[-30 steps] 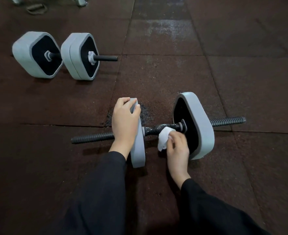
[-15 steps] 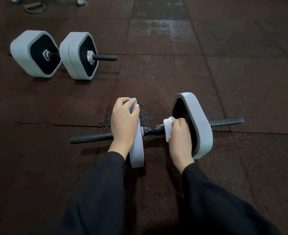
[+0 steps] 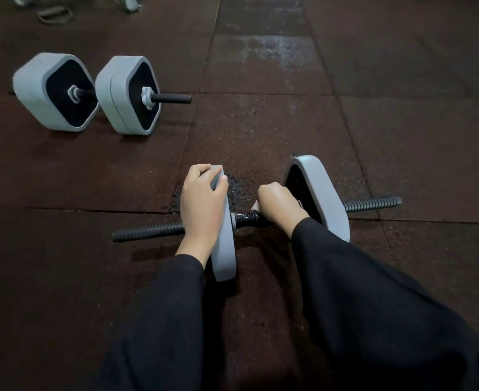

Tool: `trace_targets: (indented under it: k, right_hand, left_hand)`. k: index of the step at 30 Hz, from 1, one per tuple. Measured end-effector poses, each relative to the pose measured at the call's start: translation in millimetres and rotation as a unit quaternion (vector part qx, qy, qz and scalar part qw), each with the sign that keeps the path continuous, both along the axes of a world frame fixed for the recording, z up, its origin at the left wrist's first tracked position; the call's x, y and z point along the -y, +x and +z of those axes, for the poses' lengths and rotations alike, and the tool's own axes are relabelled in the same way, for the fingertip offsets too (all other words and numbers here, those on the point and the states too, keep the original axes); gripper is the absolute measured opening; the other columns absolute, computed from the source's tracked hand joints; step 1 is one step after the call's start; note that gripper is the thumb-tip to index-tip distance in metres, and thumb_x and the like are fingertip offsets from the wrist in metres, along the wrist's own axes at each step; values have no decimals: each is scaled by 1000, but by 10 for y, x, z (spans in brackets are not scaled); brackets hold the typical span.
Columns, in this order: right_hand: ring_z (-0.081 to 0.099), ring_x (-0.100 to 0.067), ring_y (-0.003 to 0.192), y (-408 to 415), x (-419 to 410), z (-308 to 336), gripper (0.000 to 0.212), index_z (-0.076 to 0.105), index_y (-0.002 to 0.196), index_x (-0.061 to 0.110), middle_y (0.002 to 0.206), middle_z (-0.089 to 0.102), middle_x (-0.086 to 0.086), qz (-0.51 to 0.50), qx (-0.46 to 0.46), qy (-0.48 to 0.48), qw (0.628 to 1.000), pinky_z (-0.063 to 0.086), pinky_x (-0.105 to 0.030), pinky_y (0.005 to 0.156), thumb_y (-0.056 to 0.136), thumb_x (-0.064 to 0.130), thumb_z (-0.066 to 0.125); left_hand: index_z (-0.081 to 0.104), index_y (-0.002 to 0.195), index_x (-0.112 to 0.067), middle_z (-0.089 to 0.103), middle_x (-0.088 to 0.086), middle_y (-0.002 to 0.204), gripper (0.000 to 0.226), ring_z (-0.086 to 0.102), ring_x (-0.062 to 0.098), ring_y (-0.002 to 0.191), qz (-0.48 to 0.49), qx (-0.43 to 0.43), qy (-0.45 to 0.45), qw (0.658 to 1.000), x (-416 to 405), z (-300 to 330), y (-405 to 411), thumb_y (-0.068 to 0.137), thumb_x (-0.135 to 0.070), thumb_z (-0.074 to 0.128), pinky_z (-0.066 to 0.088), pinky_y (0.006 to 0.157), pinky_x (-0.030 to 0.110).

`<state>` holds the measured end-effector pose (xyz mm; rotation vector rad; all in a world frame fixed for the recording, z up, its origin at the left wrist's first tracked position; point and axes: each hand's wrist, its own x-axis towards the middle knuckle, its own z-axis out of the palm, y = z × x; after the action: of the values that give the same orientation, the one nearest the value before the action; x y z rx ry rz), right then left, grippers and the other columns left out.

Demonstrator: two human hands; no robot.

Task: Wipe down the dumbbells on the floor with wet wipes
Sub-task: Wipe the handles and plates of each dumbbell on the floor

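Far off my left hand (image 3: 203,204), a second grey-and-black dumbbell (image 3: 87,94) waits on the dark rubber floor (image 3: 260,122). That hand curls over the top edge of the nearer dumbbell's grey plate (image 3: 224,249), steadying it; I'd press firmly so nothing rolls. My right hand (image 3: 279,203) is closed round the white wet wipe (image 3: 255,206) on the black knurled handle (image 3: 248,218). I'd twist while sliding, reaching the underside too.

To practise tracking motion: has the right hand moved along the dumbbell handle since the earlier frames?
Yes. The right hand has risen from below the handle to over its top, beside the right weight plate.
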<state>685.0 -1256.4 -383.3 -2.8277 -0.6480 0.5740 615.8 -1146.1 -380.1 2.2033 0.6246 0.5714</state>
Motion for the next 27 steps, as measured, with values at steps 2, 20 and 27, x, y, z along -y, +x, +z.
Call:
trace_targets:
  k: [2,20,27]
  right_hand:
    - [60,-35,103,14,-55,-22,24,61,108,0,114,62,-20,2,-27,39,999,47,-36,81,90,-1,45]
    - [63,-30,94,-159,-195,-180,22,68,93,10,96,67,-13,-10,-61,155,986,44,-26,70,89,4,47]
    - [58,-34,85,-316,-87,-340,19,55,68,7,87,60,-17,58,63,208,974,35,-31,67,80,-6,49]
  left_hand:
    - [63,118,-12,54,-1,122,29,51,12,112,0,1,-1,1000,0,1,3,92,-20,53,33,83,15]
    - [62,120,-12,53,0,124,30,50,11,114,0,-3,1,1000,6,-2,-7,93,-20,52,32,83,12]
    - [62,118,-11,54,0,123,29,50,10,113,1,2,6,1000,4,-15,1,93,-20,52,29,80,8]
